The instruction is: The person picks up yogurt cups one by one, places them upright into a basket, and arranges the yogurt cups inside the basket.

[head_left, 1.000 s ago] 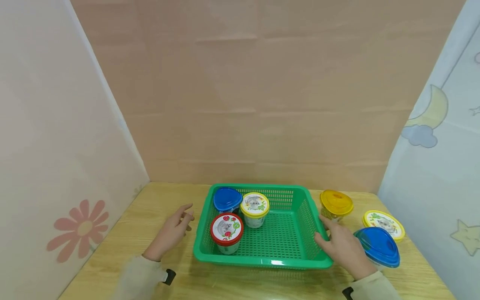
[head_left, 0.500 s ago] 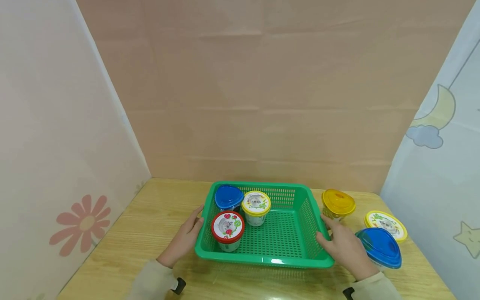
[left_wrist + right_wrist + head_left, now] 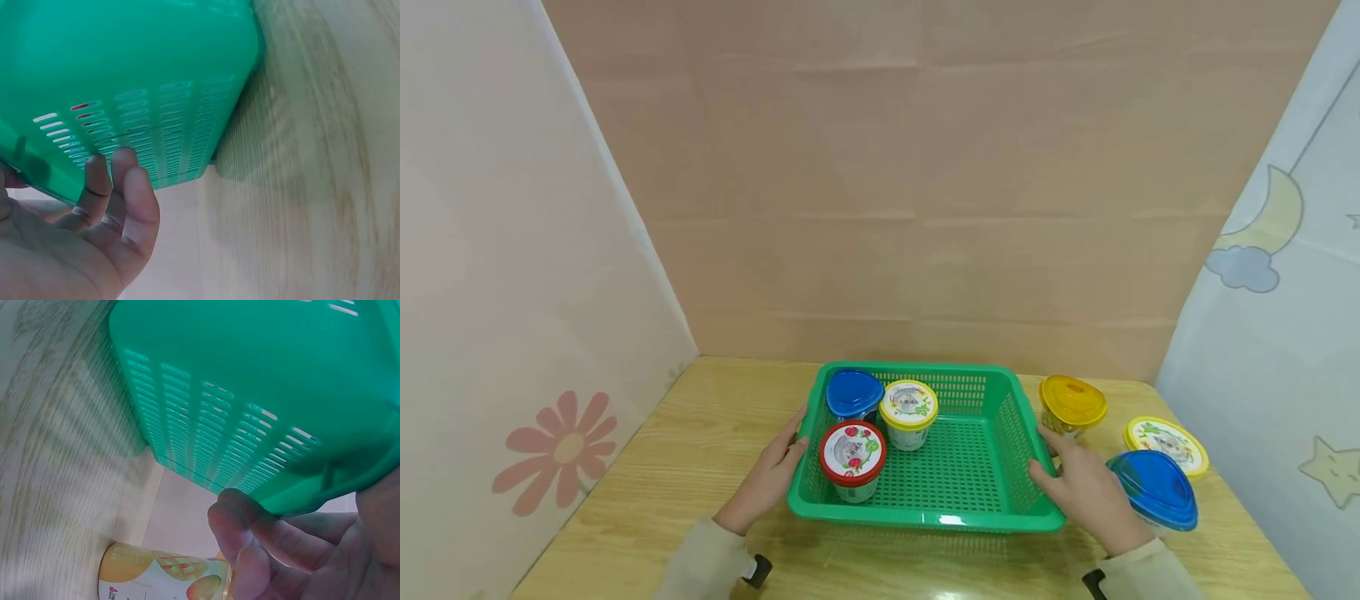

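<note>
A green plastic basket (image 3: 925, 520) sits between my two hands on the wooden table. My left hand (image 3: 767, 479) holds its left rim, thumb on top and fingers bent under against the slotted wall. The right rim is held the same way by my right hand (image 3: 1090, 492). Inside, on the left, stand a red-lidded tub (image 3: 853, 454), a yellow-lidded tub (image 3: 908, 404) and a container with a blue lid (image 3: 853, 393). In the left wrist view, the left fingers (image 3: 139, 203) reach the basket's outer wall.
Right of the basket are a yellow-lidded container (image 3: 1073, 402), a tub with a white and yellow lid (image 3: 1167, 446) and a blue-lidded container (image 3: 1153, 490), close beside my right hand. A brown paper wall (image 3: 917, 208) closes off the back, with pale sheets at both sides.
My left hand has moved right from the open table onto the basket's left rim and taken hold of it. My right hand stays at the right rim. The basket's contents look unchanged.
</note>
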### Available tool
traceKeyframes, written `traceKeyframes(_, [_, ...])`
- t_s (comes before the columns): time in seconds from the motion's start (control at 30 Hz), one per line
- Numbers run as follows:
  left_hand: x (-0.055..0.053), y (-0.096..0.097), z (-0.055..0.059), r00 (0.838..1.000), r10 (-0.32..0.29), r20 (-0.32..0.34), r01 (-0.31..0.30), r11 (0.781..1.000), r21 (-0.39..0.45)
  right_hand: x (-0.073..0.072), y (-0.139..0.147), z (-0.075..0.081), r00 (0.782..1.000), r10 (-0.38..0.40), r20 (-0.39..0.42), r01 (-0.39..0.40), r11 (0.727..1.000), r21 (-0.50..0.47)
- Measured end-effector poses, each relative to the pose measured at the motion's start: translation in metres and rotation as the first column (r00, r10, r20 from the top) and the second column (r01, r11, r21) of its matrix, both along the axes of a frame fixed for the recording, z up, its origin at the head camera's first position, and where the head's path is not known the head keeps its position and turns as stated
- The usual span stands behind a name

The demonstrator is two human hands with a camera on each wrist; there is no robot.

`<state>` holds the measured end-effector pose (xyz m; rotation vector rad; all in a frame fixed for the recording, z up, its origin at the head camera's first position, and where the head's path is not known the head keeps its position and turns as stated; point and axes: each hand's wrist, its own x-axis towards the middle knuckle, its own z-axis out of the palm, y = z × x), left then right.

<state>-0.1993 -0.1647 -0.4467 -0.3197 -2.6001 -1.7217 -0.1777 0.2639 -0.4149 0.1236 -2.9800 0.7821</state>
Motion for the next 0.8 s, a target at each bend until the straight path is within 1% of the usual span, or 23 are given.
traceKeyframes(0.1, [0.000, -0.001, 0.001, 1.000, -0.017, 0.011, 0.017, 1.000, 0.001, 0.000, 0.000, 0.002, 1.000, 0.005, 0.004, -0.005, 1.000, 0.005])
traceKeyframes(0.27, [-0.002, -0.004, 0.005, 0.999, -0.052, 0.013, 0.053, 0.998, -0.029, 0.002, 0.003, 0.007, 1.000, 0.020, -0.019, -0.019, 0.999, 0.050])
traceKeyframes(0.37, [-0.002, -0.005, 0.006, 0.997, -0.073, 0.012, 0.074, 0.996, -0.046, 0.003, 0.008, 0.013, 1.000, 0.013, -0.024, -0.011, 0.998, 0.067])
traceKeyframes(0.47, [-0.002, -0.005, 0.006, 0.996, -0.086, 0.017, 0.087, 0.995, -0.044, 0.006, 0.019, 0.023, 0.999, -0.012, -0.034, 0.014, 0.997, 0.079])
traceKeyframes(0.63, [-0.003, -0.004, 0.005, 0.997, -0.076, 0.007, 0.076, 0.996, -0.050, 0.013, 0.045, 0.040, 0.992, -0.049, -0.115, 0.065, 0.988, 0.140])
traceKeyframes(0.7, [-0.003, -0.004, 0.005, 0.997, -0.078, 0.005, 0.078, 0.996, -0.052, 0.015, 0.057, 0.044, 0.988, -0.064, -0.140, 0.089, 0.980, 0.177])
traceKeyframes(0.8, [-0.004, -0.005, 0.005, 0.996, -0.085, 0.005, 0.086, 0.995, -0.049, 0.016, 0.072, 0.047, 0.986, -0.095, -0.134, 0.122, 0.970, 0.212])
